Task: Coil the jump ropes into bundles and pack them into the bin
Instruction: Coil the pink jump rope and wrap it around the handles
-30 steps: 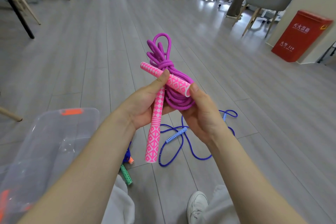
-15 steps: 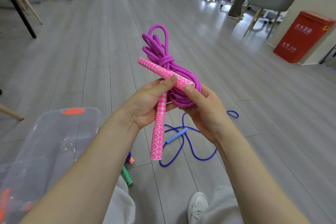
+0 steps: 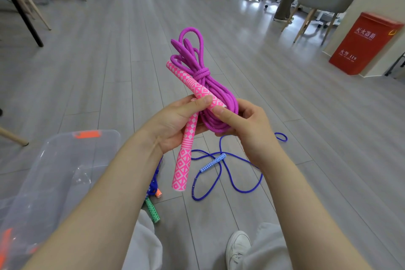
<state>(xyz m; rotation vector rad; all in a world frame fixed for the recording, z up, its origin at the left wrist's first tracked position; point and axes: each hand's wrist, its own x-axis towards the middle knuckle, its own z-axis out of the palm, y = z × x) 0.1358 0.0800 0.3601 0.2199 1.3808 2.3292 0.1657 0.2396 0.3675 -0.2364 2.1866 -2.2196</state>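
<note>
A purple jump rope [image 3: 215,94] is coiled into a bundle, tied round its middle with its own cord. Its two pink patterned handles [image 3: 186,149] cross in front of it; one hangs down, the other slants up to the left. My left hand [image 3: 175,123] grips both handles, thumb pressed over the upper one. My right hand [image 3: 247,125] holds the coil's lower loop, index finger touching the upper handle's end. A blue jump rope [image 3: 225,173] lies loose on the floor below. The clear plastic bin [image 3: 54,171] with orange latches stands at lower left.
A green handle [image 3: 152,211] and an orange-tipped one [image 3: 158,193] lie on the floor by my left knee. My white shoe [image 3: 237,247] is at the bottom. A red box [image 3: 363,44], chairs and a standing person are farther off on the grey wood floor.
The bundle has turned so the upper handle slants more steeply. My left thumb has slid further over that handle, and my right index finger now touches its end.
</note>
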